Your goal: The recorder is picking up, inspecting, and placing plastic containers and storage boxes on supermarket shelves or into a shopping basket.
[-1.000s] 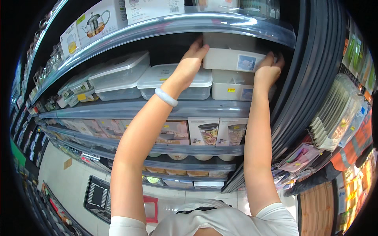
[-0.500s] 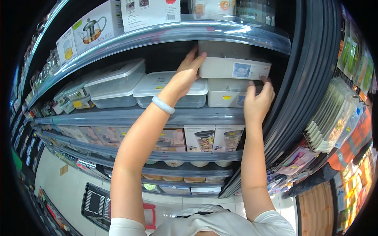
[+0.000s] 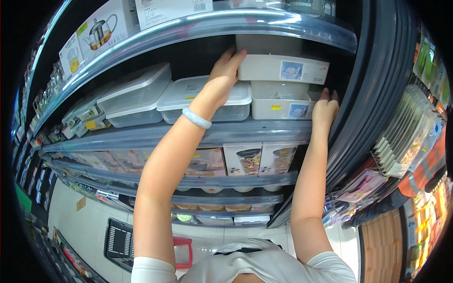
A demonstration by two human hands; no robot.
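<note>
My left hand [image 3: 225, 78] grips the left end of a pale upper storage box [image 3: 264, 69], thumb by its front corner. This box has a picture label and sits above a similar lower storage box [image 3: 275, 109], which bears a yellow sticker and a picture label. At the lower box's right end is my right hand [image 3: 325, 113], its visible fingers pointing up and slightly apart. Whether those fingers touch the box is hard to see. Just left of the boxes stands a clear lidded container [image 3: 177, 101], partly behind my left forearm, which wears a pale bangle [image 3: 197, 118].
The shelf edge [image 3: 198, 35] above hangs close over the upper box. Dark upright panels [image 3: 377, 94] border the shelf on the right. More lidded containers [image 3: 137, 94] stand to the left. Below are boxed goods [image 3: 243, 159], a black basket [image 3: 119, 243] and a red stool [image 3: 186, 250].
My right hand has moved right and slightly up, off the upper box's lower right corner to the lower box's right end. My left hand keeps its place on the upper box.
</note>
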